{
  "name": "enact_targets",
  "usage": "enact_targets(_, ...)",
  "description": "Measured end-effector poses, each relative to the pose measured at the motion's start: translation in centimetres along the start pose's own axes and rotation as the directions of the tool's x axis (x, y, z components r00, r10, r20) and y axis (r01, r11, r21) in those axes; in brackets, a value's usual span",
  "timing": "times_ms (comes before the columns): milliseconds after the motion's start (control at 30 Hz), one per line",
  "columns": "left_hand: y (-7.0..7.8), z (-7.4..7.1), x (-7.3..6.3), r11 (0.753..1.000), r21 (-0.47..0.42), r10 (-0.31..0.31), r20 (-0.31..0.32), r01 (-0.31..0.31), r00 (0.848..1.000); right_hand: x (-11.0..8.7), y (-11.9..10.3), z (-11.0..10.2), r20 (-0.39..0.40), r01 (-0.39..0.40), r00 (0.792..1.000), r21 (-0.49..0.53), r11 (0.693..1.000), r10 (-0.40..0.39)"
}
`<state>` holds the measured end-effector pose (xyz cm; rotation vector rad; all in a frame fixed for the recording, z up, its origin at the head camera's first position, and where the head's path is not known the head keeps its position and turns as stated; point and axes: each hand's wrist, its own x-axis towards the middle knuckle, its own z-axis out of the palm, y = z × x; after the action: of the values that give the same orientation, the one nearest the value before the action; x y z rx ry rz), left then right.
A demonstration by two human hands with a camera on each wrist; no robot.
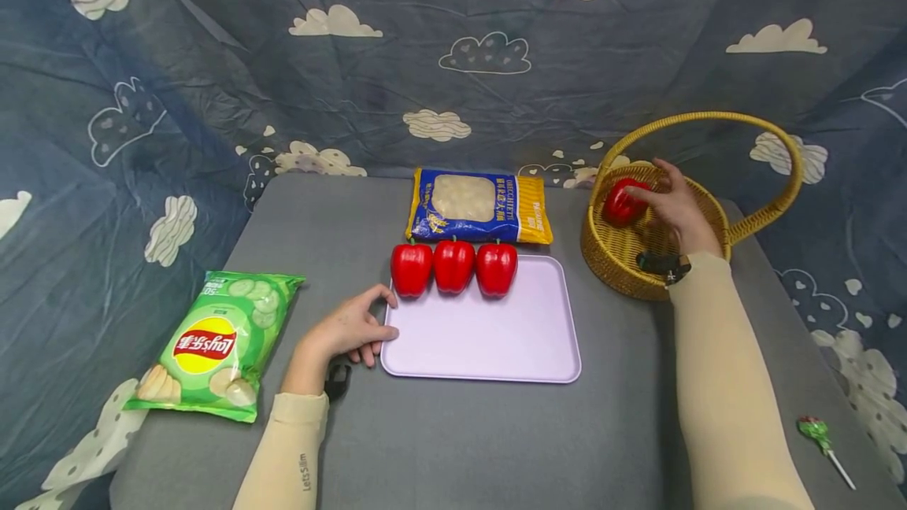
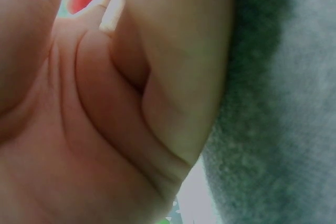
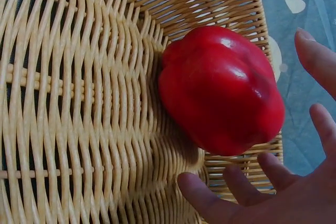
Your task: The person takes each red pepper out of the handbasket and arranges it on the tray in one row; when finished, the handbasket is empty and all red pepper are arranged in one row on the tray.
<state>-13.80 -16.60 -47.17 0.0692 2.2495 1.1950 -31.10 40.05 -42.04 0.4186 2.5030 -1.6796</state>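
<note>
In the head view, three red bell peppers (image 1: 453, 267) stand in a row along the far left of a pale lilac tray (image 1: 482, 345). My left hand (image 1: 347, 327) holds the tray's left edge, with thumb and forefinger at the rim and the other fingers curled below. A fourth red bell pepper (image 3: 223, 90) lies inside the wicker basket (image 1: 616, 274), against its wall. My right hand (image 1: 676, 209) reaches into the basket beside this pepper; in the right wrist view its fingers (image 3: 244, 184) are spread, apart from the pepper. My left palm (image 2: 79, 145) fills much of the left wrist view.
A blue and yellow pasta bag (image 1: 478, 207) lies behind the tray. To the left is a green chip bag (image 1: 212, 345). A wrapped lollipop (image 1: 815, 433) lies near the right table edge. The basket's tall handle (image 1: 697, 116) arches up over the basket.
</note>
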Motion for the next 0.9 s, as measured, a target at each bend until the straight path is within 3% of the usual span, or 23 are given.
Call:
enact_targets(167, 0.0, 0.0, 0.0, 1.0, -0.001, -0.006, 0.002, 0.006, 1.0, -0.2, 0.0, 0.1, 0.048, -0.011, 0.999, 0.042, 0.999, 0.009)
enact_targets(433, 0.1, 0.0, -0.1, 1.0, -0.005, -0.008, 0.009, 0.008, 1.0, 0.2, 0.8, 0.0, 0.075, -0.009, 0.997, -0.043, 0.999, 0.012)
enact_targets(900, 0.3, 0.0, 0.0, 1.0, 0.001, -0.014, 0.003, 0.014, 1.0, 0.4, 0.9, 0.2, 0.11, -0.008, 0.994, -0.071, 0.997, 0.016)
